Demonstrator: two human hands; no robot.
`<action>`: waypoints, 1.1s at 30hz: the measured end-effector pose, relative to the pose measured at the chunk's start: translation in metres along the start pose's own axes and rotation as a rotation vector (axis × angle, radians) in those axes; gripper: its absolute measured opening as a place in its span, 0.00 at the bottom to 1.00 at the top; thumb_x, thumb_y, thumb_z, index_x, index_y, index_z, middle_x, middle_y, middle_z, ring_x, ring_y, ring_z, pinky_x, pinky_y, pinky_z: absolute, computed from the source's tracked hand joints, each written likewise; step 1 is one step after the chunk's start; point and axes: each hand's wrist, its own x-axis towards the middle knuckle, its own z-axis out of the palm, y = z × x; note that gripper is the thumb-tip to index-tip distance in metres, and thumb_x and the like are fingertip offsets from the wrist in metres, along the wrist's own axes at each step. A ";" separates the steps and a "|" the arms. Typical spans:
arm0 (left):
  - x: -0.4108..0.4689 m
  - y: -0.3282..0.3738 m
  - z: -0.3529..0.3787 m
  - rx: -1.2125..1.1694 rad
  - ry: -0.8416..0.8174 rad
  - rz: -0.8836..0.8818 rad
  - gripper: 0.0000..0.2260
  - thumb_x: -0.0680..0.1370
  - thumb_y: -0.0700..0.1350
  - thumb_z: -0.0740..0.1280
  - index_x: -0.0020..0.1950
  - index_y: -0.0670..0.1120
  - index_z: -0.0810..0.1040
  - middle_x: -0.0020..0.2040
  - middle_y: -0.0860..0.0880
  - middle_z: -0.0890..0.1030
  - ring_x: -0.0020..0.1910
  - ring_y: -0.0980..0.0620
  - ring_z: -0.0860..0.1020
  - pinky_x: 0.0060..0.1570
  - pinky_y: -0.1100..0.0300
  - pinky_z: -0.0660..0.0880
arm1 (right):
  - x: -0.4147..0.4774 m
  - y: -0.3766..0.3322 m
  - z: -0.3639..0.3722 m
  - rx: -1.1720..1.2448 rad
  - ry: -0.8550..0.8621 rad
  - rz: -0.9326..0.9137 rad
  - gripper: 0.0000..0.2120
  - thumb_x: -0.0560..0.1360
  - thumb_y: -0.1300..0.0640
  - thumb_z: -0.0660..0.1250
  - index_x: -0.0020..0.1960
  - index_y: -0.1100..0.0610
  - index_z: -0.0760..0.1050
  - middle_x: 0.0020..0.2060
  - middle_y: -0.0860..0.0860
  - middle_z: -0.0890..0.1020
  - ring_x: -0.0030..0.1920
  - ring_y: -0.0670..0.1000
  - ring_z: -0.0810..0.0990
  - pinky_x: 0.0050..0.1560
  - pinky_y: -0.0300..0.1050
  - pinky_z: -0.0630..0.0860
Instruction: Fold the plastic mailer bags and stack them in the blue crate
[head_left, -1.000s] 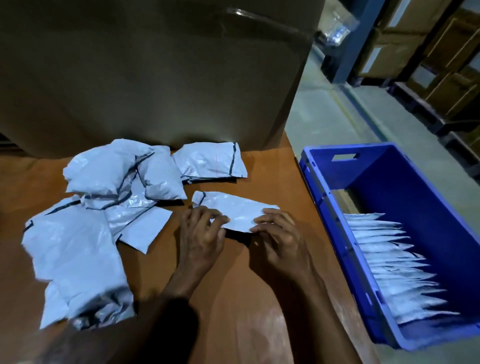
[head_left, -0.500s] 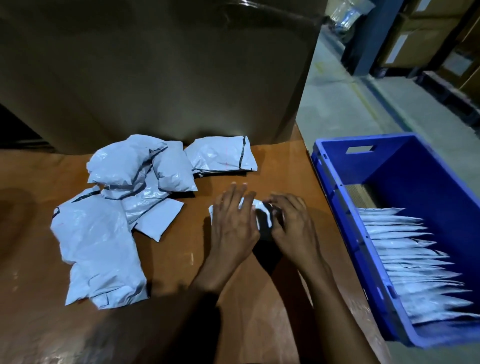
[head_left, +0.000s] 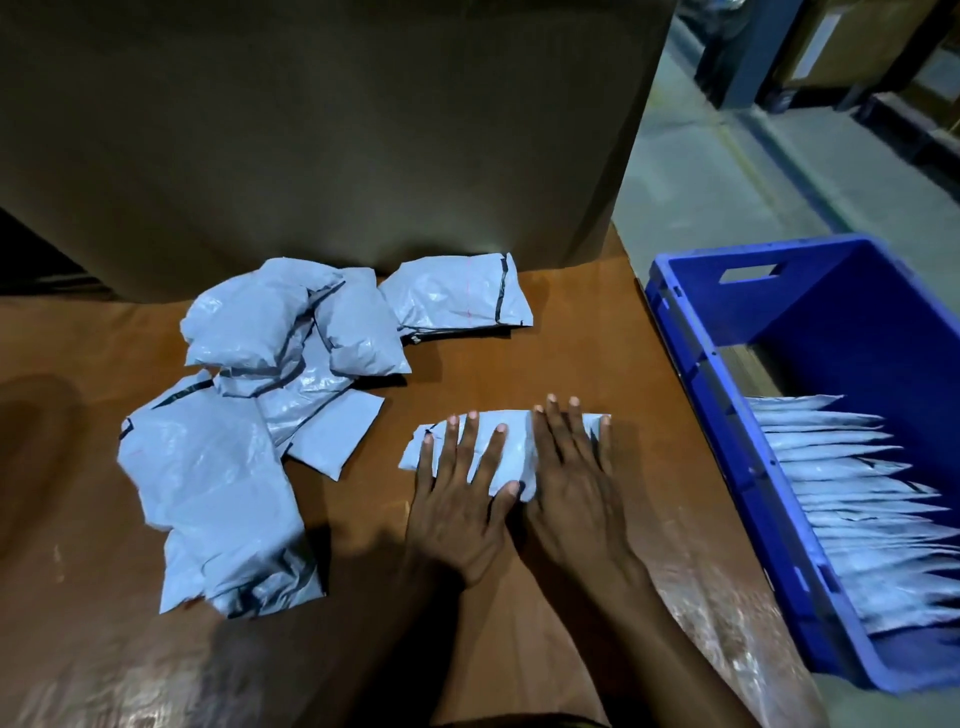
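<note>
A folded grey plastic mailer bag (head_left: 511, 452) lies flat on the brown table (head_left: 519, 358). My left hand (head_left: 462, 493) presses on its left half with spread, straight fingers. My right hand (head_left: 571, 483) lies flat on its right half, fingers straight and pointing away from me. A loose pile of unfolded grey mailer bags (head_left: 260, 415) sits to the left, with one more bag (head_left: 462, 296) behind it. The blue crate (head_left: 727, 364) stands off the table's right edge and holds a row of several folded bags (head_left: 857, 499) standing on edge.
A large brown cardboard box (head_left: 332, 130) stands along the back of the table. Grey concrete floor (head_left: 727, 171) runs behind the crate, with dark racking and boxes at the far right.
Both hands went from pinching and folding the bag's near edge to lying flat on it with fingers spread. The view has shifted, so everything sits further right in the frame.
</note>
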 end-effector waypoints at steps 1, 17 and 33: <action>0.002 0.000 -0.002 -0.005 0.000 -0.002 0.26 0.86 0.56 0.51 0.84 0.50 0.59 0.84 0.45 0.57 0.84 0.44 0.53 0.79 0.36 0.55 | 0.005 -0.006 0.000 0.029 0.016 -0.005 0.32 0.77 0.53 0.57 0.79 0.65 0.65 0.80 0.60 0.65 0.82 0.62 0.58 0.81 0.60 0.46; 0.051 -0.010 0.004 -0.052 -0.097 0.096 0.26 0.88 0.54 0.49 0.85 0.48 0.52 0.85 0.48 0.50 0.84 0.46 0.45 0.81 0.41 0.50 | 0.001 0.015 0.029 0.022 -0.051 0.141 0.30 0.87 0.41 0.41 0.85 0.53 0.53 0.84 0.48 0.54 0.84 0.47 0.44 0.83 0.52 0.48; 0.041 -0.026 0.009 -0.112 -0.183 0.051 0.28 0.87 0.62 0.47 0.85 0.54 0.50 0.86 0.51 0.47 0.84 0.46 0.40 0.82 0.46 0.44 | -0.005 0.017 0.031 -0.014 -0.016 0.170 0.31 0.85 0.41 0.49 0.84 0.55 0.56 0.84 0.51 0.56 0.84 0.52 0.48 0.82 0.55 0.55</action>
